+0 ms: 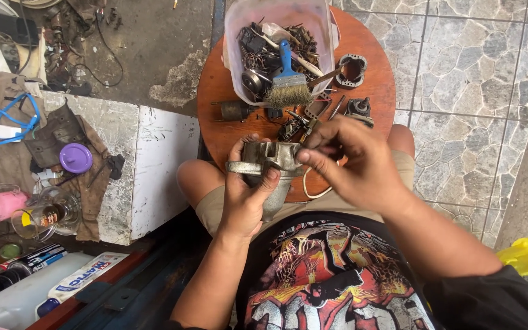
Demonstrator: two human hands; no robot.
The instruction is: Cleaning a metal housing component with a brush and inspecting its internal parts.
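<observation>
I've got the grey cast-metal housing (269, 168) over my lap at the round wooden table's (218, 131) near edge, left hand (245, 198) clamped round it, right hand (352, 162) pinching at its rim. It looks greasy; a slip could drop it. Beyond sits the plastic tub (276, 24) with its bristly blue brush (288, 79).

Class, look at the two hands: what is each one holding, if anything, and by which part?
The left hand grips the grey metal housing around its narrower lower body. The right hand touches the housing's top rim with its fingertips; whether it pinches something small cannot be told.
</observation>
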